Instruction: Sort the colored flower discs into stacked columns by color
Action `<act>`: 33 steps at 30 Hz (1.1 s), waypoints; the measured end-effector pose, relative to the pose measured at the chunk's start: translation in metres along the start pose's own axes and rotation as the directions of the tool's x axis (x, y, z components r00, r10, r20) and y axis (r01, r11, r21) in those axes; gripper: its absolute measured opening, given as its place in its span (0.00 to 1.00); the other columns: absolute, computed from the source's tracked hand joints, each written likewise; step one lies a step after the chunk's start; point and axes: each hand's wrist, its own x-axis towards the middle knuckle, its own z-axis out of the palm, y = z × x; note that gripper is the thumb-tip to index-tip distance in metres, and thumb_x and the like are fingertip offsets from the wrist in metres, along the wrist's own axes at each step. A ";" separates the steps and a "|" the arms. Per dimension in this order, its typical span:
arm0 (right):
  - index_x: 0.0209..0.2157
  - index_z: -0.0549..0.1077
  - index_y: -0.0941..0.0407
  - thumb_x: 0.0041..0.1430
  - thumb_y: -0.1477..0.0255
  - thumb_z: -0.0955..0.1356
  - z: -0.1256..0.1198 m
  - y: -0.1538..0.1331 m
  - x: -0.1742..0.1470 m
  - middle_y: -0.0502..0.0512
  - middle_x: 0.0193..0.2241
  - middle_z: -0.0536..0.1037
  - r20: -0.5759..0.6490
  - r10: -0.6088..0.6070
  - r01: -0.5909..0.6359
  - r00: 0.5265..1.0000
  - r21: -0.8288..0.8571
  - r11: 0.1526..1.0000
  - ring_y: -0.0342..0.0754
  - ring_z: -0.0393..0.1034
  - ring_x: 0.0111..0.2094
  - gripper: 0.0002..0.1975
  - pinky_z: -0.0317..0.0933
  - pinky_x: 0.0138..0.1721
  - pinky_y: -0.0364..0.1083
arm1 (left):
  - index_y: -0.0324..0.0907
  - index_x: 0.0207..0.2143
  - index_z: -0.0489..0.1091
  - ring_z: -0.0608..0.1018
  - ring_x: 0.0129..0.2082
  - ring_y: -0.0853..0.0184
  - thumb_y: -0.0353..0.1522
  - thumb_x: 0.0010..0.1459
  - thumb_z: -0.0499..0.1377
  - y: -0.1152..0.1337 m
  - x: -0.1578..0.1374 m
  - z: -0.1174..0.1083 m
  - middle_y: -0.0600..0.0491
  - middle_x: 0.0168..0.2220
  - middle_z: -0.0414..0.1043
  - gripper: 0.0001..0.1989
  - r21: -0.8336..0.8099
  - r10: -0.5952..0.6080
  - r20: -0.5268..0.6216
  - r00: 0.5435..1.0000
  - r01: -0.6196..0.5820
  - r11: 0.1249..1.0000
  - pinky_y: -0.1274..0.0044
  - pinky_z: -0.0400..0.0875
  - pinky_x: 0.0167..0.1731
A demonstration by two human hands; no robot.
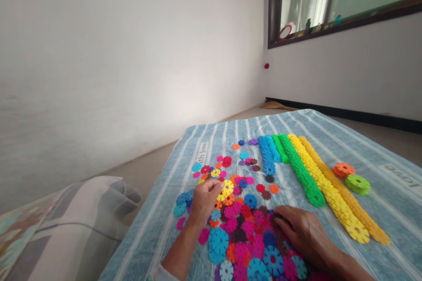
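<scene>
My left hand (207, 197) is closed in a pinch on yellow notched discs (227, 189), held over the left part of a loose pile. These flat plastic discs have slots around the rim, like snowflake building pieces. My right hand (301, 232) rests at the right side of the pile, fingers loosely bent and apart, touching discs there; its fingertips are partly hidden. Between and below the hands lie mixed pink discs (242, 252), blue discs (273, 260), light-blue discs (218, 241) and orange discs (228, 199), with red, brown and purple ones.
Overlapping rows sorted by colour lie to the right: blue (265, 153), green (301, 171), yellow (329, 189) and darker yellow (349, 202). Beyond them sit an orange stack (343, 170) and a lime-green stack (358, 184). A striped blue cloth (158, 219) covers the table. Grey-white fabric (85, 219) is at left.
</scene>
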 end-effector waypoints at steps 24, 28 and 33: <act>0.29 0.71 0.56 0.59 0.62 0.62 -0.007 -0.028 -0.004 0.46 0.17 0.70 0.052 0.132 -0.138 0.990 0.556 0.819 0.41 0.64 0.19 0.14 0.55 0.22 0.39 | 0.39 0.28 0.74 0.70 0.17 0.72 0.36 0.53 0.56 0.035 -0.071 0.057 0.55 0.19 0.68 0.11 -0.145 -0.042 0.445 0.894 0.118 0.982 0.81 0.62 0.18; 0.28 0.71 0.56 0.59 0.62 0.62 -0.009 -0.028 -0.003 0.47 0.20 0.72 0.070 0.116 -0.135 0.991 0.573 0.809 0.41 0.65 0.21 0.14 0.57 0.23 0.39 | 0.40 0.29 0.76 0.71 0.20 0.71 0.36 0.53 0.56 0.035 -0.072 0.058 0.54 0.22 0.71 0.11 -0.171 0.014 0.446 0.895 0.070 0.983 0.81 0.65 0.21; 0.31 0.72 0.56 0.58 0.65 0.63 -0.011 -0.030 0.000 0.46 0.17 0.72 0.135 0.128 -0.186 0.983 0.704 0.686 0.41 0.66 0.18 0.10 0.57 0.20 0.39 | 0.41 0.33 0.76 0.74 0.25 0.68 0.37 0.54 0.56 0.036 -0.070 0.057 0.52 0.26 0.74 0.12 -0.191 0.058 0.492 0.869 0.042 0.981 0.79 0.70 0.27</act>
